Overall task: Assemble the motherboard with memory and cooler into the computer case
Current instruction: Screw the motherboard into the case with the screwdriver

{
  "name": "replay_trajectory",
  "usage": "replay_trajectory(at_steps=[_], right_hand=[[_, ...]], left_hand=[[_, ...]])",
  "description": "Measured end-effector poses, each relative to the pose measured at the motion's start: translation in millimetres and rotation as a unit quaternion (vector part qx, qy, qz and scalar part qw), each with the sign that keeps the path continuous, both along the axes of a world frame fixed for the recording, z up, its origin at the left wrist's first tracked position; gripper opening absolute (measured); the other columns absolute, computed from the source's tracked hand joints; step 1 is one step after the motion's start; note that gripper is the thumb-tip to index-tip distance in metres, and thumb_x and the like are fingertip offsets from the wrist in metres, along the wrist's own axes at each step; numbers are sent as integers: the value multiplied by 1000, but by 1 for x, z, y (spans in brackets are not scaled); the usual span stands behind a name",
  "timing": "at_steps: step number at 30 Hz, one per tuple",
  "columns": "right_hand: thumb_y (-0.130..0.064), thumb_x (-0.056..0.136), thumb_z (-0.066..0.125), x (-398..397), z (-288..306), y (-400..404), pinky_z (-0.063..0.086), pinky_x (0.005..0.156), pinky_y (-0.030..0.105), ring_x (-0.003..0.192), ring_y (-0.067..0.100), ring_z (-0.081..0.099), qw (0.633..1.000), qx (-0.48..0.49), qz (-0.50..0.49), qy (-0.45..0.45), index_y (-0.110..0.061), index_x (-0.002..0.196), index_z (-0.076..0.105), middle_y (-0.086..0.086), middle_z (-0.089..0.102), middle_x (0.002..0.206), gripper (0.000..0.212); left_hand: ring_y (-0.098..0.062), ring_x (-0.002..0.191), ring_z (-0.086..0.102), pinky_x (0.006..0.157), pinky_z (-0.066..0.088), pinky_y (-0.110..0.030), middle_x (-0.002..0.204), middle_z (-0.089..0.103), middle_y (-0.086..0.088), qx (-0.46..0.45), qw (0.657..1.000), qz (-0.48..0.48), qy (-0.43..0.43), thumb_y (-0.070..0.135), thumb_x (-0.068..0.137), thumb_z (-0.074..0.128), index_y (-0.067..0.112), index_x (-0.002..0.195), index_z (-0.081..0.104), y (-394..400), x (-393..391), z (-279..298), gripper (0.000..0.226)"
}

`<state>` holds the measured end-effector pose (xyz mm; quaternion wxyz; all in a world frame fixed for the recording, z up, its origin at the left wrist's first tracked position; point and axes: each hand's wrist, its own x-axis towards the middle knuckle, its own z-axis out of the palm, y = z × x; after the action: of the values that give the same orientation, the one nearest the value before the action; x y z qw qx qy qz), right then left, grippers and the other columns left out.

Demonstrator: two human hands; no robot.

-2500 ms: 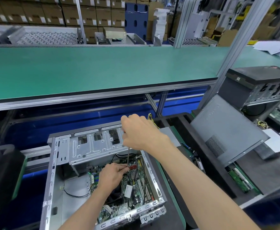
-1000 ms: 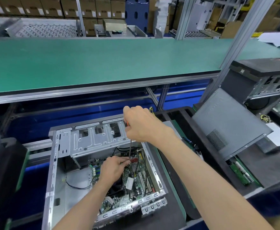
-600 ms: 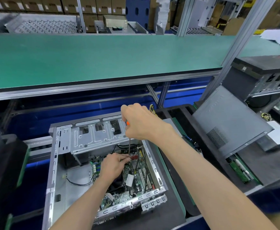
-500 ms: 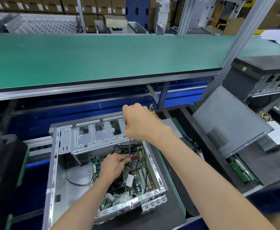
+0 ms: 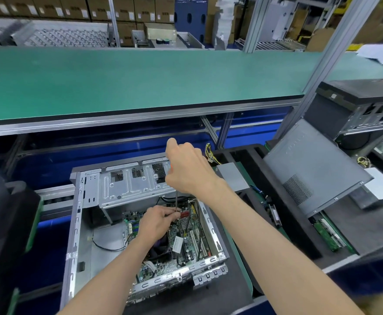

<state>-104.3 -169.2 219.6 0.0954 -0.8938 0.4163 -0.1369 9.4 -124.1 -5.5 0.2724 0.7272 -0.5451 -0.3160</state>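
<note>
- Head view: right hand (image 5: 189, 170) grips screwdriver (image 5: 176, 201), raised slightly vs 0.5 s ago.
- Left hand (image 5: 157, 221) fingers pinch shaft tip at motherboard (image 5: 181, 237) — screw likely still being driven.

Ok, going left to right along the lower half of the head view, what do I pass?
open computer case → left hand pinching the screwdriver shaft over the motherboard → right hand on the handle → leaning grey side panel → second black case.

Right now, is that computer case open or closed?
Open. The computer case has no side cover, so the motherboard inside shows.
</note>
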Motion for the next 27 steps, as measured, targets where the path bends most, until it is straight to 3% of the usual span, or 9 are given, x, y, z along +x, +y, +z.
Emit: replay_trajectory(at_steps=[5, 10, 12, 15, 18, 21, 22, 24, 27], right_hand=[[-10, 82, 62, -2, -10, -4, 43, 60, 40, 77, 33, 49, 998, 10, 44, -35, -8, 117, 42, 9, 52, 82, 40], [-26, 86, 72, -4, -51, 3, 42, 66, 38, 69, 22, 52, 981, 99, 14, -164, -9, 88, 55, 6, 61, 75, 24], [-27, 92, 68, -4, -72, 9, 43, 66, 32, 68, 18, 54, 971, 140, -4, -191, -8, 89, 60, 5, 63, 79, 20], [-23, 99, 58, -4, -93, 10, 39, 63, 36, 67, 24, 53, 971, 165, -23, -170, -6, 82, 59, 7, 60, 72, 23], [-16, 99, 52, -10, -107, 5, 41, 66, 45, 72, 34, 52, 972, 176, -41, -148, -6, 73, 51, 12, 58, 69, 28], [-16, 102, 48, -18, -118, 2, 44, 74, 48, 82, 38, 57, 971, 193, -54, -128, 2, 79, 55, 19, 65, 77, 30], [-15, 102, 47, -21, -119, 1, 45, 75, 49, 81, 39, 58, 971, 193, -55, -131, 4, 80, 56, 20, 65, 77, 31], [-16, 103, 44, -24, -117, -1, 47, 75, 50, 76, 37, 58, 969, 179, -55, -159, 0, 78, 56, 16, 64, 72, 31], [-15, 103, 42, -24, -104, -4, 50, 73, 51, 67, 33, 59, 963, 141, -47, -225, -4, 75, 55, 8, 62, 65, 33]], left_hand=[[3, 94, 66, 85, 56, -33, 103, 72, 26, -36, 999, 14, 29, 39, 90, 71, 35, 92, 80, 6, 0, 4, 10], [-7, 96, 69, 84, 55, -29, 107, 75, 11, -65, 997, 20, 23, 32, 89, 73, 24, 98, 81, 9, 2, 6, 14], [-13, 93, 71, 75, 51, -24, 105, 76, 5, -65, 997, 21, 18, 32, 89, 73, 22, 99, 81, 9, 3, 9, 16], [-7, 89, 69, 67, 44, -20, 92, 77, 5, -49, 998, 25, 16, 32, 86, 77, 23, 101, 81, 9, 4, 14, 17], [15, 89, 49, 65, 44, -19, 76, 67, 24, -63, 995, 57, 42, 29, 85, 78, 25, 101, 81, 14, 7, 13, 17], [17, 77, 61, 63, 40, -2, 82, 75, 18, -85, 990, 97, 61, 27, 88, 73, 26, 99, 81, 17, 4, 10, 13], [12, 69, 63, 64, 42, -5, 82, 75, 16, -80, 985, 122, 87, 26, 90, 71, 25, 99, 81, 17, 4, 8, 13], [-7, 47, 48, 50, 38, -21, 60, 65, 2, -55, 949, 195, 241, 23, 95, 64, 17, 97, 80, 15, 6, 3, 17], [-9, 40, 23, 37, 23, -22, 50, 30, 5, -34, 800, 271, 535, 18, 104, 47, -3, 100, 66, 18, 16, 3, 28]])
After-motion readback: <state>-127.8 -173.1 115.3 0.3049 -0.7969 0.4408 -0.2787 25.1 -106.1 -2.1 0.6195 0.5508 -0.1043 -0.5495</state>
